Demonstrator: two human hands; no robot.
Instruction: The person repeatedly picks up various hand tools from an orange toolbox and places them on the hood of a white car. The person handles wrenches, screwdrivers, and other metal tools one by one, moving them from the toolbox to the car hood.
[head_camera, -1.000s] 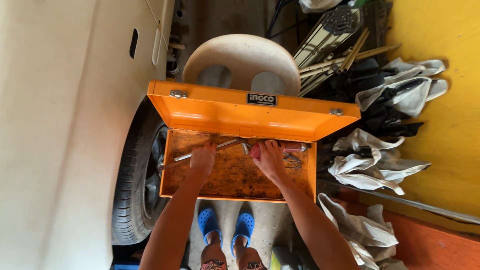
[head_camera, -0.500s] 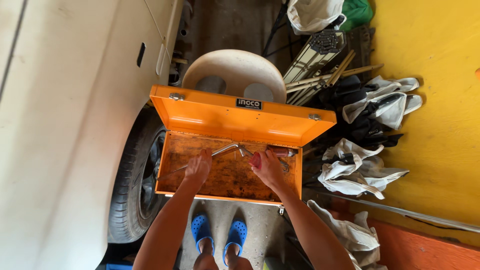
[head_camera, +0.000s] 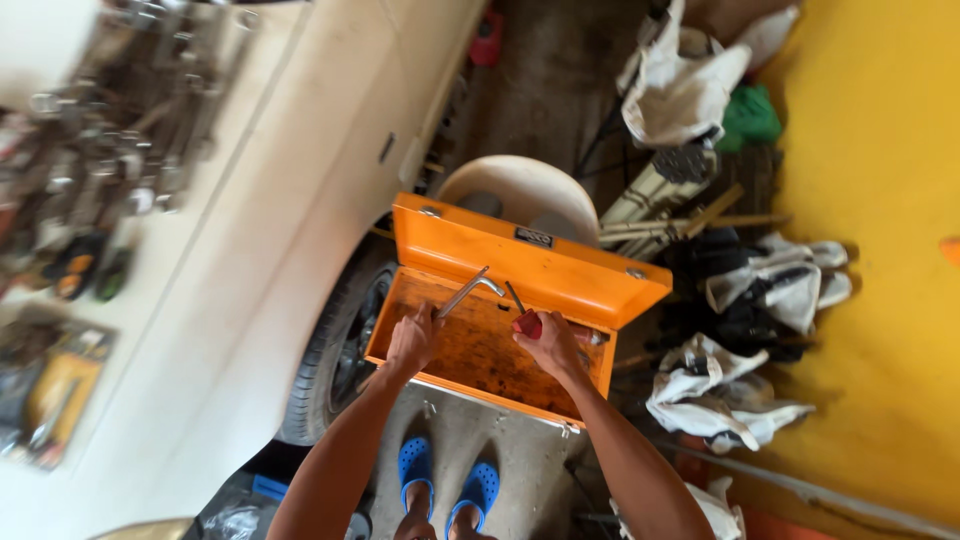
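Left hand (head_camera: 412, 340) now lifts bent metal wrench (head_camera: 468, 290) off toolbox (head_camera: 600, 375) floor; right hand (head_camera: 550, 343) grips red-handled screwdriver (head_camera: 522, 314) (both raised toward lid edge).

Bright, warm daylight is cast evenly, with soft shadows under the car (head_camera: 250, 300). Motion blur is seen across the frame, strongest at the left edge, where hanging tools (head_camera: 120, 110) are smeared. The orange toolbox (head_camera: 540, 262) is rendered fairly sharp.
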